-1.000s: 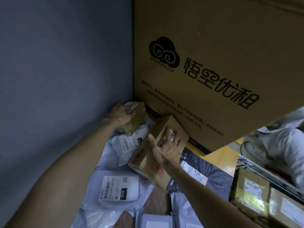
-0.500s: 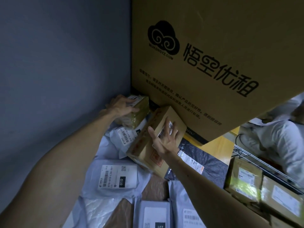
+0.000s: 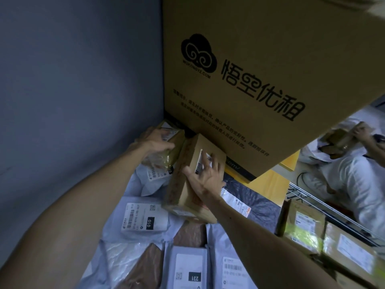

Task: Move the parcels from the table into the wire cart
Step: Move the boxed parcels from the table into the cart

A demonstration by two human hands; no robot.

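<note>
My left hand (image 3: 155, 142) grips a small tape-wrapped cardboard parcel (image 3: 166, 151) near the wall corner, lifted above the pile. My right hand (image 3: 205, 177) holds a longer brown cardboard box (image 3: 183, 184) with fingers spread over its labelled top and the thumb on its near side; the box is tilted and raised over the mailers. White and grey plastic mailers (image 3: 143, 220) with barcode labels cover the table below. The wire cart (image 3: 312, 203) at the right holds several taped boxes (image 3: 308, 226).
A huge printed cardboard carton (image 3: 260, 69) stands at the back, just behind both parcels. A grey wall (image 3: 73, 90) closes the left side. A black mailer (image 3: 256, 203) lies right of my arm. Another person in white (image 3: 343, 167) handles a box beyond the cart.
Both hands have lifted their parcels slightly off the pile and drawn them closer together, so the small parcel now sits against the long box's end.
</note>
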